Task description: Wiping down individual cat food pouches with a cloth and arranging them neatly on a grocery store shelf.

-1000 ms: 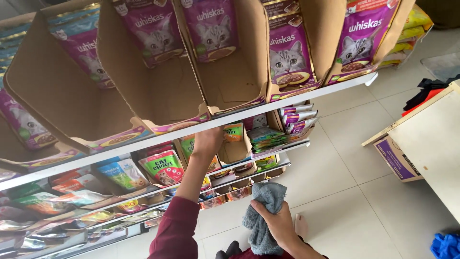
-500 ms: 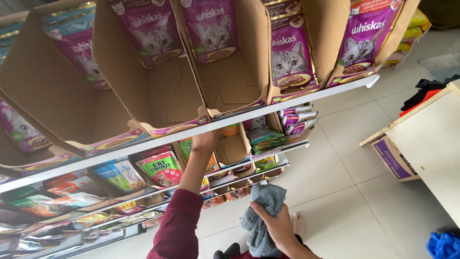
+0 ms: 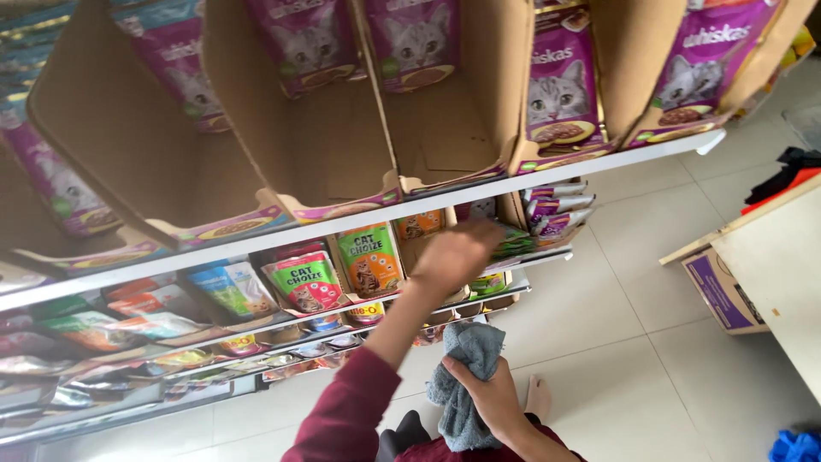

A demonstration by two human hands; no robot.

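Note:
My left hand (image 3: 457, 252), on a maroon-sleeved arm, reaches up to the second shelf and is blurred with motion. It is in front of a cardboard display box, beside small green pouches (image 3: 513, 244); I cannot tell if it grips anything. Lower down, my right hand (image 3: 492, 398) is closed around a crumpled grey cloth (image 3: 466, 381) near my body. A green pet food pouch (image 3: 369, 257) stands just left of my left hand.
A white shelf edge (image 3: 342, 224) carries open cardboard display boxes (image 3: 316, 162) with purple cat food pouches (image 3: 560, 85). Lower shelves hold several colourful pouches and cans. At right stand a cardboard box (image 3: 723, 291) and a white board (image 3: 778, 257) on the tiled floor (image 3: 616, 342).
My left hand has slid to the right along the underside of the upper shelf, from near the green pouch toward the small green pouches. The right hand and cloth stay put.

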